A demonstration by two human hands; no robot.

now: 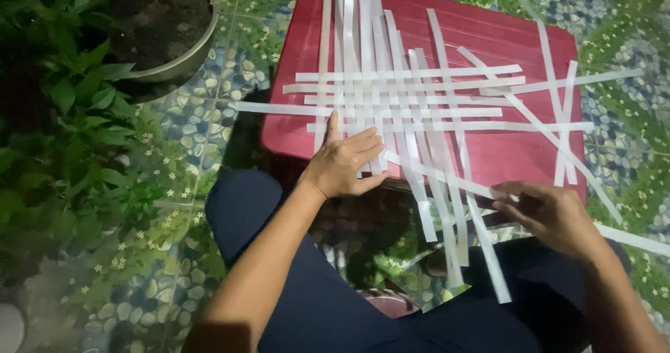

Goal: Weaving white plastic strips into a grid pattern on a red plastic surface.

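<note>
Several long white paper strips (412, 95) lie crossed in a loose weave on a red plastic stool top (502, 39). Upright strips run from the far edge and hang over the near edge; crosswise strips lie over them. My left hand (345, 161) rests flat on the near left part of the weave, fingers together, pressing the strips down. At the stool's near right edge, my right hand (551, 213) pinches one slanting white strip (447, 175). That strip runs up and left toward the left hand.
A round pot of dark soil (167, 25) and leafy green plants (63, 116) stand at the left. The floor (202, 116) is tiled in a pebble and flower pattern. My knees in dark trousers (314, 304) sit under the stool's near edge.
</note>
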